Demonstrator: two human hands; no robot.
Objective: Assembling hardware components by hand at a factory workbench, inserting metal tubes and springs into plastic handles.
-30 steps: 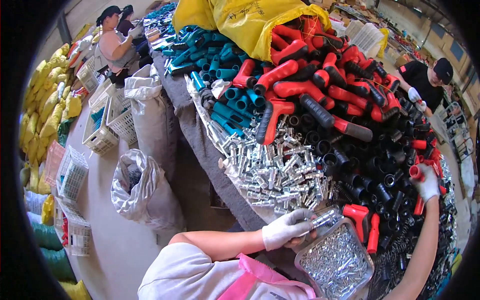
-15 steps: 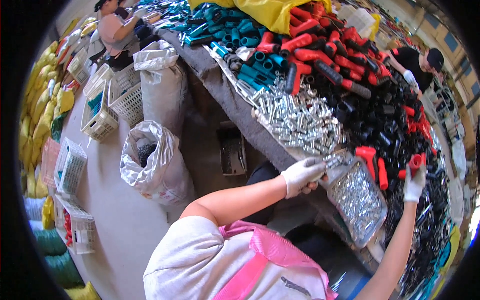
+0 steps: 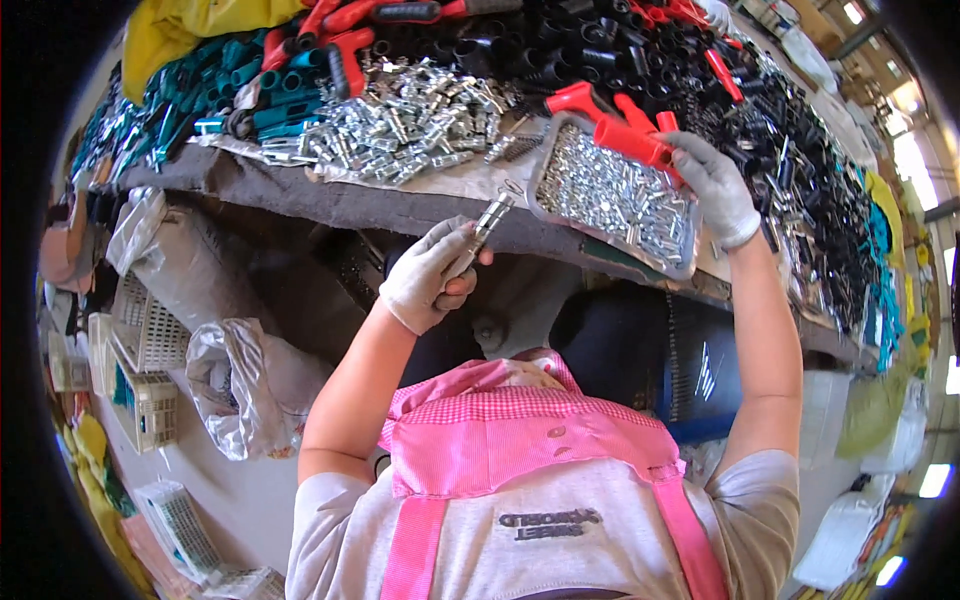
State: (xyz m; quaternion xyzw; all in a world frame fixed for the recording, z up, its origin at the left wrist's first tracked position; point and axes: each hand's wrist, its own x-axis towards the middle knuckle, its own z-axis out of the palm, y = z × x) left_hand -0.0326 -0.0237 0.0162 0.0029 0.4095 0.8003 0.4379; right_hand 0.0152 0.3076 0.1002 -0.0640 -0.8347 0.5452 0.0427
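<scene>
My left hand [image 3: 432,272], in a white glove, is closed round a shiny metal spindle [image 3: 492,220] whose tip points up and to the right. It is in the air just off the table's near edge, left of a clear plastic tray [image 3: 540,206]. My right hand [image 3: 716,188], also gloved, grips a red plastic tool housing [image 3: 634,142] by its right end. The housing lies across the view above the tray, its round open end to the left. Small metal pins [image 3: 600,190] fill the tray. Behind it rests another red housing [image 3: 580,100].
Metal spindles [image 3: 410,120] lie heaped left of the tray, with teal housings [image 3: 285,105] beyond. Black cylindrical parts [image 3: 590,45] cover the table's back. Loose dark parts [image 3: 790,180] spread right. White sacks [image 3: 240,380] and plastic crates [image 3: 150,400] stand on the floor at left.
The view has swung round, so the table now runs across the top. My right hand has brought the red housing over the tray. The spindle stays in my left hand, now away from the tray.
</scene>
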